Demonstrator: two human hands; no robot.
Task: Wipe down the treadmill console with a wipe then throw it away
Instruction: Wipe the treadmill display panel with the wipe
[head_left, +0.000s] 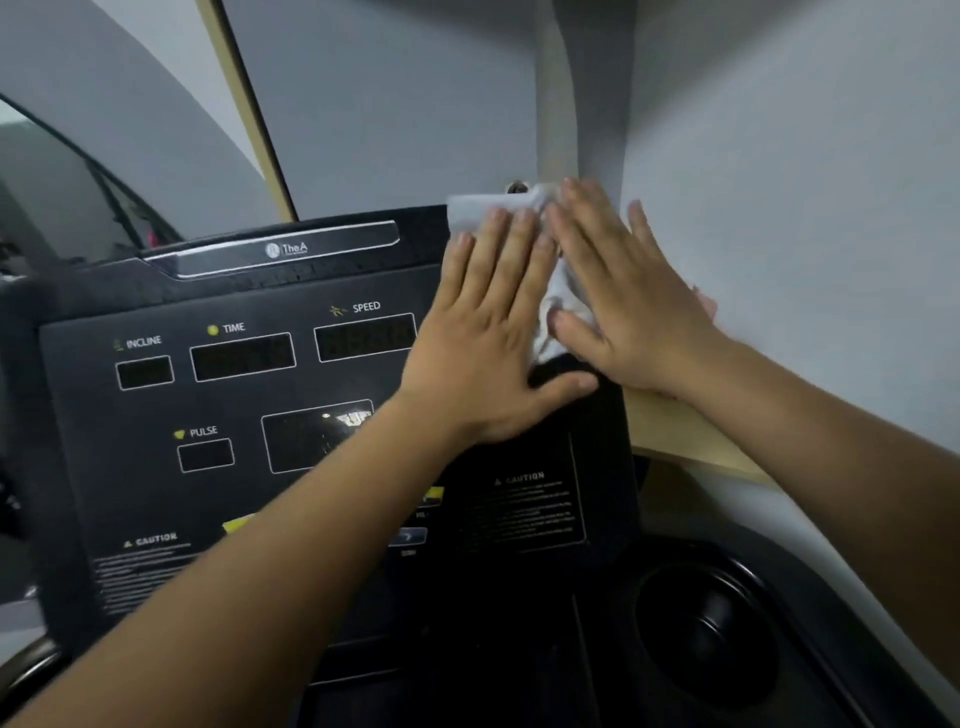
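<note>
The black treadmill console (234, 395) fills the left and centre, with INCLINE, TIME, SPEED and PULSE displays. A white wipe (470, 214) lies on its upper right corner. My left hand (488, 332) lies flat on the wipe, fingers spread and pointing up. My right hand (623, 301) lies flat beside it on the right part of the wipe, fingers also spread. Most of the wipe is hidden under the two palms; crumpled folds show between them. Both hands look blurred.
A round cup holder (711, 634) sits in the console tray at the lower right. A grey wall (805, 208) rises close behind the console, with a beige ledge (691, 436) beside its right edge. A window frame slants at the upper left.
</note>
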